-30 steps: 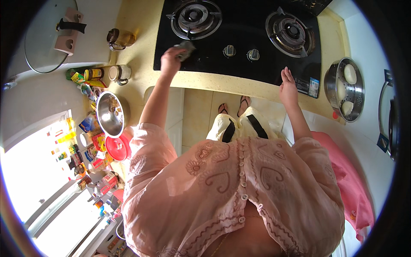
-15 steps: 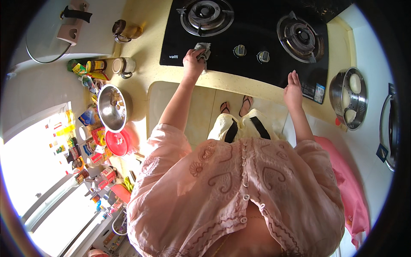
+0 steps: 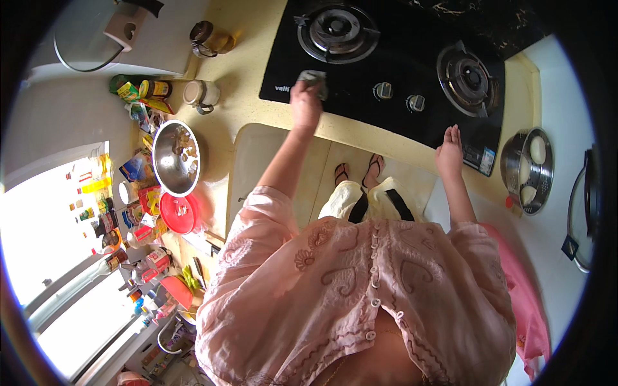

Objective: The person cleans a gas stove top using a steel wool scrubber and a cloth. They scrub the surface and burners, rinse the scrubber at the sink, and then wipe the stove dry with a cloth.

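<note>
My left hand (image 3: pixel 305 109) presses a crumpled grey cloth (image 3: pixel 313 76) onto the front left of the black glass gas hob (image 3: pixel 351 87). Its fingers are closed over the cloth, just below the left burner (image 3: pixel 337 32). At the hob's front right edge, below the right burner (image 3: pixel 468 80), my right hand (image 3: pixel 450 153) is held with fingers stretched out and nothing in it. Two control knobs, the left knob (image 3: pixel 383 91) and the right knob (image 3: pixel 416 103), sit between my hands.
On the left counter are a brown-lidded jar (image 3: pixel 209 40), a glass jar (image 3: pixel 200 95), a steel bowl (image 3: pixel 176 159) with food scraps, a red basin (image 3: pixel 179 213) and several packages. A steel colander (image 3: pixel 527 170) with pale round items stands at right, beside a glass lid (image 3: pixel 582 209).
The whole view has shifted and tilted slightly. My left hand and the cloth have slid a little left on the hob; my right hand stays near the front right edge.
</note>
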{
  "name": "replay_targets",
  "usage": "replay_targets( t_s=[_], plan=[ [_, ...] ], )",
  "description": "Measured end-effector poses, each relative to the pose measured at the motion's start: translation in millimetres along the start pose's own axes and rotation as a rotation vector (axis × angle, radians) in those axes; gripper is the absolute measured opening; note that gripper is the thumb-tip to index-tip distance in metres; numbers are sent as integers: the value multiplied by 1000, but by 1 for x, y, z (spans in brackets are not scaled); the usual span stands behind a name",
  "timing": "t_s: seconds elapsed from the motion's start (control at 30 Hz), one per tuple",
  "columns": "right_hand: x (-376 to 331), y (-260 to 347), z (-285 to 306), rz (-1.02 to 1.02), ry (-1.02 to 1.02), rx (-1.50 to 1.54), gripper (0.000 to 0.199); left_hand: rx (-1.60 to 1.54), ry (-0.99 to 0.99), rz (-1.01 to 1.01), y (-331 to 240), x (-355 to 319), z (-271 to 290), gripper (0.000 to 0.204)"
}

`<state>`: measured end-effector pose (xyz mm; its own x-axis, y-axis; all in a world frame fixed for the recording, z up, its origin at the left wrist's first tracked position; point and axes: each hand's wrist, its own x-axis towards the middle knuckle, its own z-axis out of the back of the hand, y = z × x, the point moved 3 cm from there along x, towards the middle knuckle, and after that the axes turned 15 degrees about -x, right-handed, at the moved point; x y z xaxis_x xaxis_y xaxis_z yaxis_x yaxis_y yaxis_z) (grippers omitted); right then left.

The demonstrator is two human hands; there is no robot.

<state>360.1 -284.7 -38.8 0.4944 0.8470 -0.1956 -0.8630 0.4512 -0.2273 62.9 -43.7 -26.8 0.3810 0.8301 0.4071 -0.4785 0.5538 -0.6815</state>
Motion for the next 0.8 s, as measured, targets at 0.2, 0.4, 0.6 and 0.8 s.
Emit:
replay_targets(
  t_s=[0.2, 0.4, 0.6, 0.8],
  plan=[
    [4, -1, -1, -2, 34, -12, 63, 25, -99, -51, 47, 46, 29, 37],
    [3, 1, 1, -21, 43, -24, 63, 173, 11, 133, 106, 101, 38, 37],
    [2, 5, 4, -24, 16, -54, 64, 125, 148, 29, 62, 81, -1, 43],
    [4, 11, 8, -13, 32, -110, 64, -62, 254, -96, 26, 43, -10, 45]
  ],
)
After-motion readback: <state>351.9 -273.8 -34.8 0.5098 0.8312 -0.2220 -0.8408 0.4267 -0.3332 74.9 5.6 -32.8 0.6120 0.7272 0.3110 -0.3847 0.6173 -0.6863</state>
